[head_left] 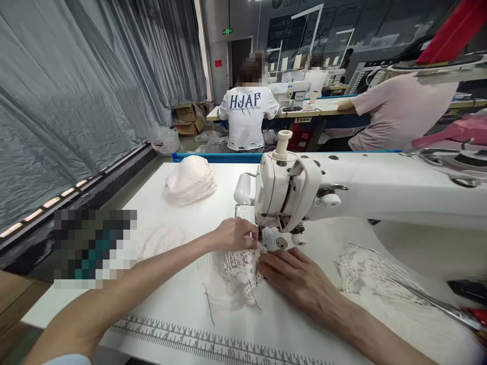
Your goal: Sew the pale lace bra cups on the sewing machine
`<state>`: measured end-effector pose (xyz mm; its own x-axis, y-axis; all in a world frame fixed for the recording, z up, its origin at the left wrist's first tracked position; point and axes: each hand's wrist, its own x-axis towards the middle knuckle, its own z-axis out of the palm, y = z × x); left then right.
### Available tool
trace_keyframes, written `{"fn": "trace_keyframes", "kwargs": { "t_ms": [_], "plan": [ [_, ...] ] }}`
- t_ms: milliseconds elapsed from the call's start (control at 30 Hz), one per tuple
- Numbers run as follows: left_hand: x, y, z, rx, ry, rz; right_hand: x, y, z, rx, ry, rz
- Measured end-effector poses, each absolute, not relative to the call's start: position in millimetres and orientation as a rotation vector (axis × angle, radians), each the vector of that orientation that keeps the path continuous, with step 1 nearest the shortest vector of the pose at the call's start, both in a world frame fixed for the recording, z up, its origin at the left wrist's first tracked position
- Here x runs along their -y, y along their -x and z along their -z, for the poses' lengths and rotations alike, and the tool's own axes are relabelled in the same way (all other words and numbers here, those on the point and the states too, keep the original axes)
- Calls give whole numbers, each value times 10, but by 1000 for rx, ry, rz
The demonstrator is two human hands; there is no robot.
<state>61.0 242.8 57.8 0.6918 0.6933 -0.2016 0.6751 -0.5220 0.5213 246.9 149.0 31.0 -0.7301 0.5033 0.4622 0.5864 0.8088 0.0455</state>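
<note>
A piece of white lace fabric (238, 266) lies under the head of a white sewing machine (279, 187), loose threads trailing from its near edge. My left hand (236, 234) pinches the lace close to the needle area, fingers closed. My right hand (287, 271) rests low on the table on the other side, its fingers bent together against the lace's right edge. The needle and presser foot are mostly hidden behind my fingers and the machine head.
A pale pink fabric bundle (191, 180) sits at the table's far left. More lace (375, 271) lies right, beneath scissors (437, 301). A printed ruler scale (213, 347) runs along the front edge. Beyond, a person in a white shirt (247, 119) and others sit at machines.
</note>
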Motion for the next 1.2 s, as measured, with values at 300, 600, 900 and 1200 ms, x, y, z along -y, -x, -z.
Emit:
{"fn": "trace_keyframes", "kwargs": {
  "t_ms": [300,600,900,1200],
  "plan": [
    [-2574,-690,-531,-1264,-2476,-40,-1479,-2569,-278,2584,902,197],
    [-2005,-654,-443,-1215,-2843,-441,-1432,-2478,-312,2509,1019,201],
    [-2130,-578,-314,-1048,-2908,-436,-1400,-2460,-160,2419,1064,237],
    [-2371,-546,-318,-890,-2879,-358,-1445,-2462,-163,2449,1026,374]
  ]
}}
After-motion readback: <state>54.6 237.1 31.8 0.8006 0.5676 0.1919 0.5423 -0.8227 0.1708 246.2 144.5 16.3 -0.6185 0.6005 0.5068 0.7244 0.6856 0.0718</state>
